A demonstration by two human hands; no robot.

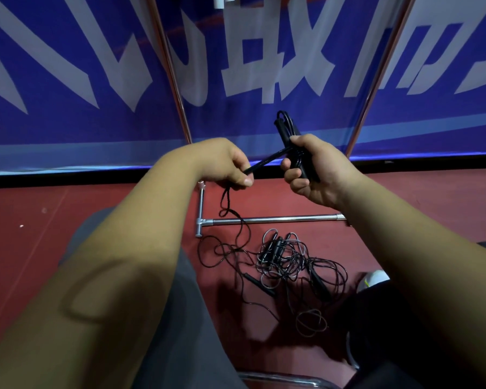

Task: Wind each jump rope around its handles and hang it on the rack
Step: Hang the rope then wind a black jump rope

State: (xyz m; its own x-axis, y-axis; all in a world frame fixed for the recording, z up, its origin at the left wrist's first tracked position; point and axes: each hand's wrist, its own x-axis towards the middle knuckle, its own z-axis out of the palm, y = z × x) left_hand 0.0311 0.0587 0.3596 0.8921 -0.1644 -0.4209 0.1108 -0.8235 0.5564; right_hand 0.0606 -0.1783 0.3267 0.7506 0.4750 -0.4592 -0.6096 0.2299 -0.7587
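Two black handles [295,153], cord-wrapped, sit clenched in your right hand [317,172]; your left hand [225,164] pinches the taut black cord [261,163], its slack trailing into the tangled ropes [289,262] on the floor [68,220].

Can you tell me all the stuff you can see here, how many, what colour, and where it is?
Jump rope being wound: one, black, handles in the right hand, cord running to the left hand.
Loose jump ropes: several, count unclear, black and grey, tangled on the floor.
Rack: one, silver metal, base bar on the floor, uprights rising beside the banner.
Banner: one, blue with white characters, behind the rack.
Floor: red.
Shoe: one, white, lower right.
Left hand: pinching the cord.
Right hand: gripping the handles.
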